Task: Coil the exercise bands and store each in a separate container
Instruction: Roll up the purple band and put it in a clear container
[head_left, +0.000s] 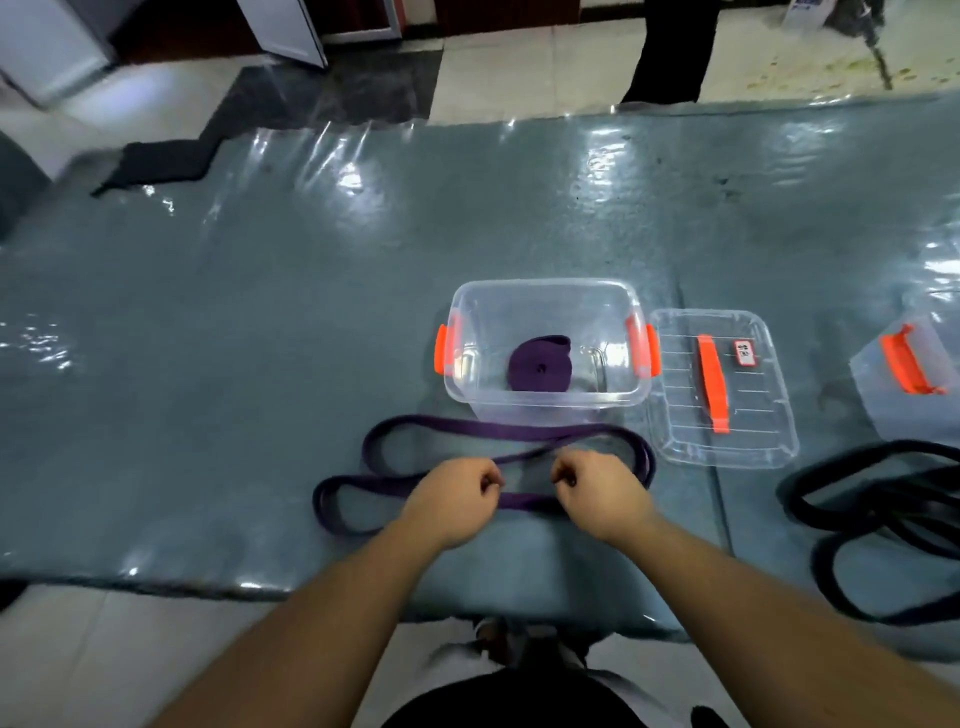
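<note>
Left hand (457, 499) and right hand (597, 491) each pinch a loose purple band (467, 427) on the bench (260, 312), beside a clear container (545, 343) holding a coiled band (540, 366).

Mat (260, 312): container (545, 397), lid (748, 447), purple band (467, 427), black band (883, 519).

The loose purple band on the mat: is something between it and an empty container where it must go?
Yes. The loose purple band lies before the open bin, which already holds a coiled purple band. The other container on the right has its lid on.
</note>
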